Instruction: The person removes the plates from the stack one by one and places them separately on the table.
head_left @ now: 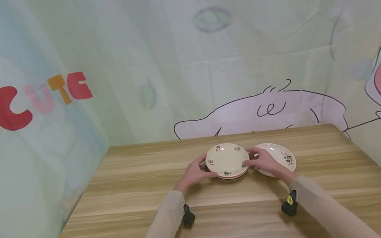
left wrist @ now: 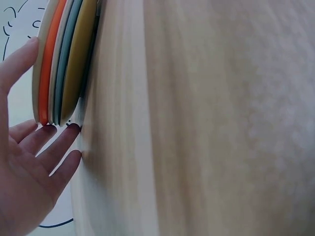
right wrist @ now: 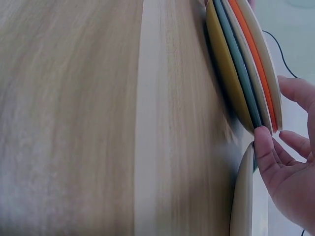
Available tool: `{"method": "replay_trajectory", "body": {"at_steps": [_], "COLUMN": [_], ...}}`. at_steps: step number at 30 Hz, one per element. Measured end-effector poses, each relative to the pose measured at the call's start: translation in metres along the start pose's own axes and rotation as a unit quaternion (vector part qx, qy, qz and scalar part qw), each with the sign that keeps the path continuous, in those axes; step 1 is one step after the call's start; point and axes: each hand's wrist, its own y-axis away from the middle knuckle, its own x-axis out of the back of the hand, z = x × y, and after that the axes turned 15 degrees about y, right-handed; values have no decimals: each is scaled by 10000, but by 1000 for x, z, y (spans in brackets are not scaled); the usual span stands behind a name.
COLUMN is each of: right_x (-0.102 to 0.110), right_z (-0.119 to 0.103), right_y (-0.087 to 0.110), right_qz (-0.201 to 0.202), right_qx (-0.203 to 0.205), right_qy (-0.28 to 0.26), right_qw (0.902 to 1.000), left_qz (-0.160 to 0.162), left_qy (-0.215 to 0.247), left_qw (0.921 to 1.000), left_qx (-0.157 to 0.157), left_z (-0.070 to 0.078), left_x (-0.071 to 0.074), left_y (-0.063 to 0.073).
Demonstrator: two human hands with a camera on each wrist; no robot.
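Observation:
A stack of several plates [head_left: 227, 160] stands in the middle, near the back of the table. Its top plate is cream with small printed figures. From the side, orange, cream, teal and yellow [left wrist: 78, 54] edges show beneath it. My left hand [head_left: 195, 172] holds the stack's left edge, thumb at the top rim and fingers along the side. At the opposite edge my right hand [head_left: 265, 161] grips it, its thumb over the top plate's rim and a fingertip against the lower edges. A white plate [head_left: 287, 157] with a dark floral print lies right of the stack, partly hidden by the right hand.
The wood-grain table [head_left: 143, 198] runs back to a printed cloth backdrop [head_left: 131, 63] with coloured letters and a cartoon animal. Black wrist cameras [head_left: 188, 215] sit under both forearms, close above the tabletop.

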Motion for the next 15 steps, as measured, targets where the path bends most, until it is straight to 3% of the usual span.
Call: {"method": "replay_trajectory", "body": {"at_steps": [15], "right_x": [0], "right_z": [-2], "right_y": [1], "right_qz": [-84], "right_qx": [-66], "right_qy": [-68], "right_qw": [9999], "left_qz": [-89], "left_qy": [-51], "left_qw": [9999], "left_qx": [-98], "left_z": [-5], "left_x": [2], "left_y": [-2]}}
